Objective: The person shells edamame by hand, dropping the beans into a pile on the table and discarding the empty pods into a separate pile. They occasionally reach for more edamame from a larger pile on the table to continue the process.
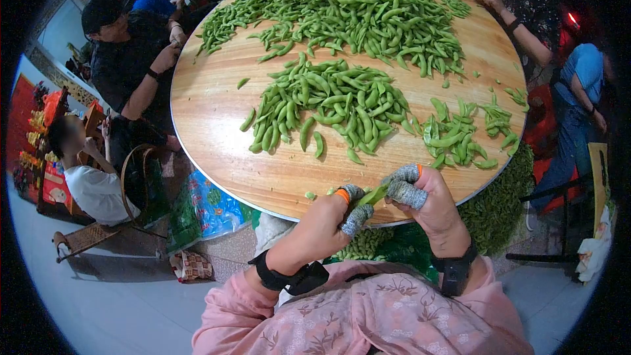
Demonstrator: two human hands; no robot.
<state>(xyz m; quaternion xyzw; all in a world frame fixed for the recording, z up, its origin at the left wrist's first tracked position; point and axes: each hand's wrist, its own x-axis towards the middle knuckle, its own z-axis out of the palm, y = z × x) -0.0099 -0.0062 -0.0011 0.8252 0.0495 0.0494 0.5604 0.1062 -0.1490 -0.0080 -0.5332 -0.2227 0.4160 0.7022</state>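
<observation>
At the near edge of the round wooden table (pixel 217 102), both my hands meet at one green soybean pod (pixel 374 196). My left hand (pixel 332 217) pinches its left end, with grey knitted covers on thumb and finger. From the other side my right hand (pixel 427 200), in similar grey finger covers, closes its fingertips on the pod's right end. Just beyond lies a pile of whole pods (pixel 328 102). To the right rests a smaller heap of flatter pods (pixel 453 135). A few loose beans (pixel 310 195) sit beside my left hand.
A large mound of pods (pixel 355 6) covers the table's far side. Below the near edge are shelled beans (pixel 365 244), with dark green husks (pixel 503 204) to the right. People sit around the table, one in black (pixel 131 59) at left. A blue plastic bag (pixel 213 204) lies below left.
</observation>
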